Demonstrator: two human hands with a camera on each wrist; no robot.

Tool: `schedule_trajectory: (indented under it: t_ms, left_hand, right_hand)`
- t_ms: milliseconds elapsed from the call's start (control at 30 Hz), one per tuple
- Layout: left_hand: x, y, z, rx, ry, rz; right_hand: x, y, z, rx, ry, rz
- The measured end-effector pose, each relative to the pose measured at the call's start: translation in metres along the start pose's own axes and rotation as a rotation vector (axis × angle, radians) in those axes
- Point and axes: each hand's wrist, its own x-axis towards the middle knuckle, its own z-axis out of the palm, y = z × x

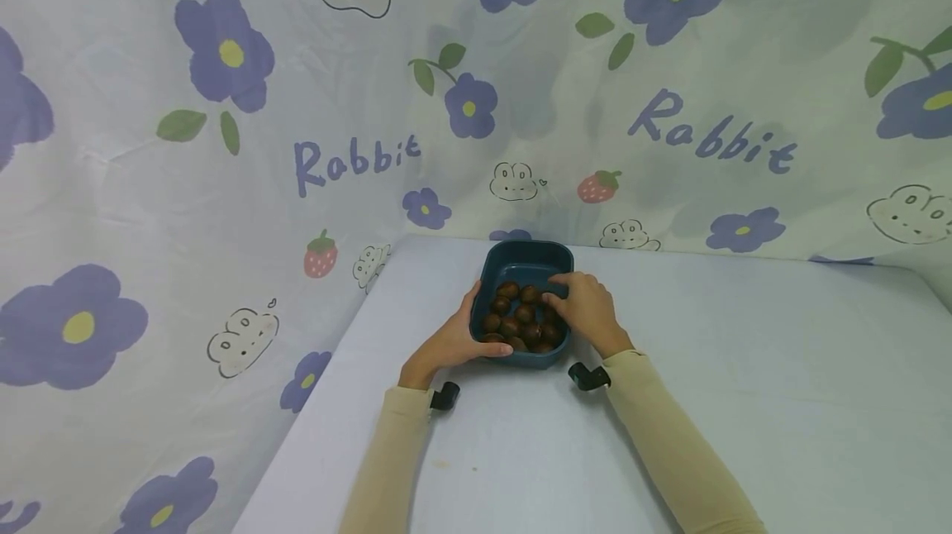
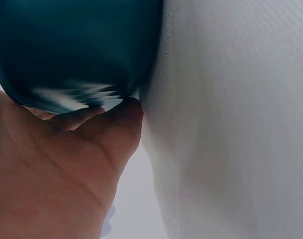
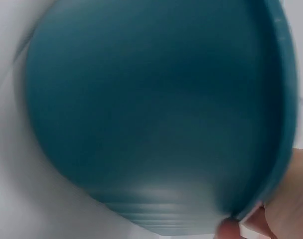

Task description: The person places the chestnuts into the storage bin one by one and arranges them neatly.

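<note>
A dark teal container (image 1: 527,255) stands on the white table, with several brown chestnuts (image 1: 525,313) gathered toward its near end. My left hand (image 1: 455,340) grips its near left corner, the thumb lying over the near rim and the other fingers along the left side. In the left wrist view, fingertips (image 2: 134,109) touch the outer wall. Across the right rim lies my right hand (image 1: 591,312), thumb and forefinger reaching inside and parted. The right wrist view shows one fingertip (image 3: 228,229) at the outer wall below the rim. Most right fingers are hidden.
The white table (image 1: 744,385) extends right of the container and toward me. A patterned cloth (image 1: 535,137) hangs behind and to the left, close to the container's far end. Small black devices (image 1: 587,377) sit at both wrists.
</note>
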Motion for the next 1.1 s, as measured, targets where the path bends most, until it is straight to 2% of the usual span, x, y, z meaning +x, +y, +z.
schedule_trajectory:
  t_ms: [133, 567, 833, 1100]
  left_hand:
    - [-0.002, 0.002, 0.0, 0.005, -0.002, -0.022]
    - [0.003, 0.003, -0.002, 0.013, -0.009, -0.019]
    - [0.006, 0.002, -0.002, 0.005, -0.014, -0.001]
    - [0.006, -0.002, -0.002, 0.006, -0.01, -0.005]
  right_hand:
    - [-0.001, 0.0, -0.007, 0.002, 0.053, -0.014]
    - [-0.004, 0.009, -0.041, 0.07, 0.216, 0.008]
    - [-0.006, 0.012, -0.055, 0.076, 0.264, 0.014]
    - [-0.007, 0.011, -0.062, 0.095, 0.266, -0.001]
